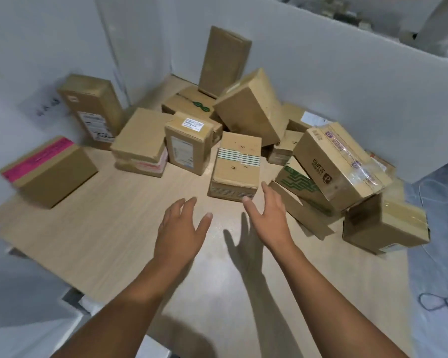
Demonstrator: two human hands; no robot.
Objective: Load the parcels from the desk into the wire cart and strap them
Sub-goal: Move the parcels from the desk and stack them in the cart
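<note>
Several brown cardboard parcels lie piled on a light wooden desk (109, 236). Nearest my hands is a parcel with green stripes (237, 164), lying flat at the middle. My left hand (183, 228) hovers over the bare desk with fingers spread, holding nothing. My right hand (268, 213) is also spread and empty, its fingertips just short of the striped parcel's near right corner. A parcel with a pink label (49, 171) sits alone at the left. A taped parcel (344, 161) leans on others at the right. No wire cart is in view.
White partition walls (347, 81) close the desk at the back and right. A tall parcel (224, 60) leans against the back corner. One parcel (386, 226) sits at the desk's right edge. Grey floor with a cable (432, 303) lies to the right.
</note>
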